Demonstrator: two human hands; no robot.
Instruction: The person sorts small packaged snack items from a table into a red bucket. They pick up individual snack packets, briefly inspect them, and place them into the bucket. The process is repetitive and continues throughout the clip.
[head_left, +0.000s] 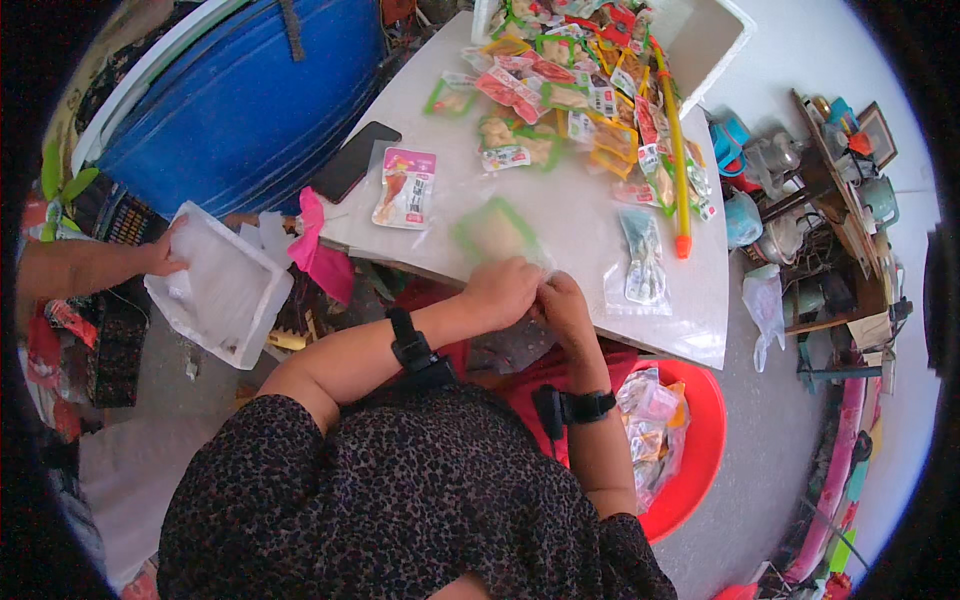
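Observation:
Both my hands meet at the near edge of the white table (555, 206). Between them is one end of a clear plastic food packet with a green border (495, 229), blurred by motion. My left hand (504, 294) pinches its near end, and my right hand (564, 304) grips the same corner; the fingertips are partly hidden. Beyond the packet to the left lies a pink-and-white food pouch (405, 187) on a clear bag. Right of my hands a clear bag holding a silvery sachet (643, 259) lies flat.
A heap of small food packets (570, 97) spills from a white foam box (709, 49). A yellow tube with an orange end (675, 157) lies across it. A black phone (356, 161) rests at the left edge. Below right stands a red basin (705, 450); another person's hand (161, 251) holds a foam lid (225, 292).

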